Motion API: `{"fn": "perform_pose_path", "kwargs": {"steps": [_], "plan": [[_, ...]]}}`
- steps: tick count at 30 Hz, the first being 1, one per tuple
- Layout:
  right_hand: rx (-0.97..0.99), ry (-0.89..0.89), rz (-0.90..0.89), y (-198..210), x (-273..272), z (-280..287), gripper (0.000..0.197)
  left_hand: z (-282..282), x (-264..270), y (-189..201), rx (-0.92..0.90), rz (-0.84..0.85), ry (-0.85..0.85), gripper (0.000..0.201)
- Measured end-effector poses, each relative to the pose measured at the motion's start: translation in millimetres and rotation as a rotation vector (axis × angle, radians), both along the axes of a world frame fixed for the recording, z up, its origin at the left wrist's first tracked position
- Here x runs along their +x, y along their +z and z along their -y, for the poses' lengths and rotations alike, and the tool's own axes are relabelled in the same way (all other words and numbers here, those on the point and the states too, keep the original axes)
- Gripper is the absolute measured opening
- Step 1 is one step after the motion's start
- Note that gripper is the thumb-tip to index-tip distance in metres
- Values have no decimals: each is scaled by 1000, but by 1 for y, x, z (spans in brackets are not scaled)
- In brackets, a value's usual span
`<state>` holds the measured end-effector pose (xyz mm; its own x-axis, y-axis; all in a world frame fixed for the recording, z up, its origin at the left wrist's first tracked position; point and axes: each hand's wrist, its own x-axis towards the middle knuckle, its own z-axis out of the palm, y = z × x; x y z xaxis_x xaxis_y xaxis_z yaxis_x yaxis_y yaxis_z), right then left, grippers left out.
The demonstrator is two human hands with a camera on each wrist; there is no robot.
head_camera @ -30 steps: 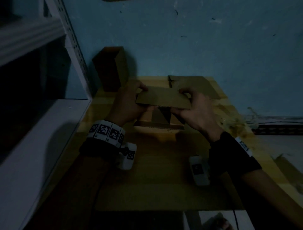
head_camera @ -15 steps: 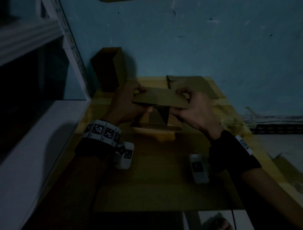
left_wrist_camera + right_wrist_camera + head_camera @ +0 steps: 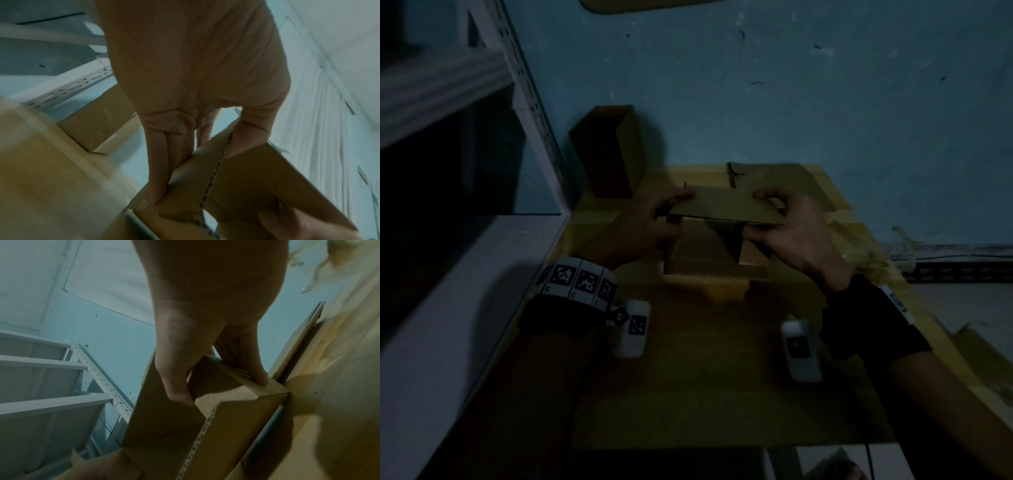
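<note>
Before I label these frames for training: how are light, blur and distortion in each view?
Head view: very dim, the cardboard box barely lit, corners near black, the shelf post leaning with the wide lens. Left wrist view: brighter, the left hand fairly sharp, the table smeared by blur. Right wrist view: brighter too, the right hand in shade, soft shadows on the table at right.

The 2 hands, left hand (image 3: 643,226) and right hand (image 3: 794,233), pinch with curled fingers, forearms converging forward.

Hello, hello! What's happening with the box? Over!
Left hand, right hand: both pinching top flap of small brown corrugated cardboard box. Box half-folded, low over yellowish table. Nothing in the way; flat brown cardboard sheet lies behind.
</note>
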<state>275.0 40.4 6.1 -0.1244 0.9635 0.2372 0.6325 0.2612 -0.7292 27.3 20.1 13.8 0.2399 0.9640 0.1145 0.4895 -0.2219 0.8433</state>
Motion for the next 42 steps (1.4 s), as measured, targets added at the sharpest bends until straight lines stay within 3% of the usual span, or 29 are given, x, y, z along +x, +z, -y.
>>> {"fn": "perform_pose_path", "kwargs": {"steps": [12, 15, 18, 22, 24, 28, 31, 34, 42], "plan": [[-27, -5, -44, 3, 4, 2, 72, 9, 2, 11, -149, 143, -5, 74], [-26, -27, -111, 4, 10, 2, 62, 12, 4, 13, -180, 217, 66, 78], [-28, -29, -213, 3, 9, 0, 58, 13, 8, 17, -242, 389, 182, 65], [-35, -8, -349, 2, 1, 0, 53, 11, 13, 16, -344, 333, 315, 66], [-39, 43, -360, 2, -1, 2, 56, 12, 15, 14, -394, 415, 326, 60], [-21, 130, -291, 2, -2, 4, 64, 8, 14, 10, -416, 566, 253, 77], [-5, 157, -246, 0, -4, 2, 72, 4, 12, 10, -418, 560, 279, 73], [3, 187, -188, -1, -1, 3, 78, 3, 12, 9, -430, 513, 276, 52], [-22, 230, -215, 4, 4, 8, 81, 7, 15, 14, -449, 474, 299, 45]]}}
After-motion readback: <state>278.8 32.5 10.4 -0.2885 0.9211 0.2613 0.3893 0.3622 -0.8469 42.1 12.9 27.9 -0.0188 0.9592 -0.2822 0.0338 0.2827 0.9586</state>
